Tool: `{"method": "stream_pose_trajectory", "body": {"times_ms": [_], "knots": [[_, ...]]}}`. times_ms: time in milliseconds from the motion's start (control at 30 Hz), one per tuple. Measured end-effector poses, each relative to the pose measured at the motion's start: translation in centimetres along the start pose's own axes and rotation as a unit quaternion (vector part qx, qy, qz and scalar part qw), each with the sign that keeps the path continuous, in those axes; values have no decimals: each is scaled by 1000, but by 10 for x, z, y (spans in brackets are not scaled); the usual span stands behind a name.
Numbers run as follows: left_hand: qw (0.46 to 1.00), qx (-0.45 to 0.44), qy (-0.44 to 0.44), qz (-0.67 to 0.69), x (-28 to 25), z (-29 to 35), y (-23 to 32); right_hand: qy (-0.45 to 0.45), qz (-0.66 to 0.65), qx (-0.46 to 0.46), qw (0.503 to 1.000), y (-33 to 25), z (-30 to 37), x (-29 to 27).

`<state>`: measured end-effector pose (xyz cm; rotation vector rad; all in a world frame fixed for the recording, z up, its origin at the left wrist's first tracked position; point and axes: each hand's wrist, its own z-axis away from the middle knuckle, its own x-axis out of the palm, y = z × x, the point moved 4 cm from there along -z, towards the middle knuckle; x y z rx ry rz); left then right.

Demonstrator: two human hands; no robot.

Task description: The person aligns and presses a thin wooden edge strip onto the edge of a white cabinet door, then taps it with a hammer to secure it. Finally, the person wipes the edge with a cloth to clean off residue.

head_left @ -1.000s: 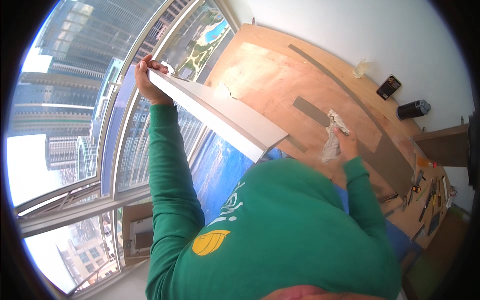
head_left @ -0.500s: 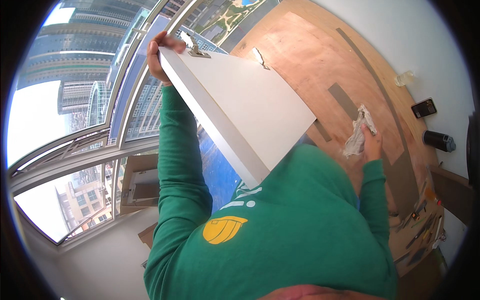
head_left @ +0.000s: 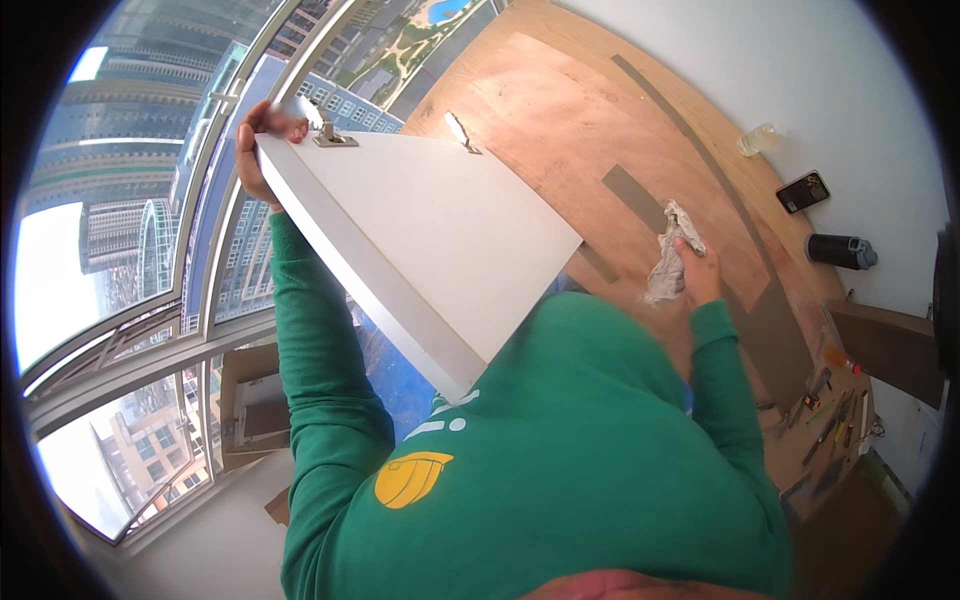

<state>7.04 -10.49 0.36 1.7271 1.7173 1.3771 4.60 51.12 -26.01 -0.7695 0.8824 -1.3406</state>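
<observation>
A white cabinet door (head_left: 430, 220) slants across the front of my body, its lower corner against my green sweatshirt. My left hand (head_left: 262, 155) is closed round its far left corner, beside a metal hinge (head_left: 335, 140). A second hinge (head_left: 462, 135) stands up from the door's far edge. Over the wooden worktop to the right, my right hand (head_left: 702, 270) is closed on a crumpled off-white rag (head_left: 668, 262). The rag is apart from the door.
Large windows (head_left: 160, 275) run along the left, above an open cardboard box (head_left: 240, 400). The plywood worktop (head_left: 540, 100) carries a phone (head_left: 804, 192), a black cylinder (head_left: 840, 251), a clear plastic container (head_left: 760, 140) and several hand tools (head_left: 835, 430) at the right.
The whole view has shifted, so the door, both hands and the worktop appear farther left. Both grips look the same, and the rag remains away from the door.
</observation>
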Motion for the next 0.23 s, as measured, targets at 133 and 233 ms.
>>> {"method": "stream_pose_trajectory", "body": {"times_ms": [133, 233], "knots": [[1000, -13, 3, 10, -2, -4, -2, 12, 3, -8, 1000, 10, -4, -10], [1000, -7, 0, -6, -1, -5, -3, 13, -5, -1, 1000, 12, -3, -14]]}}
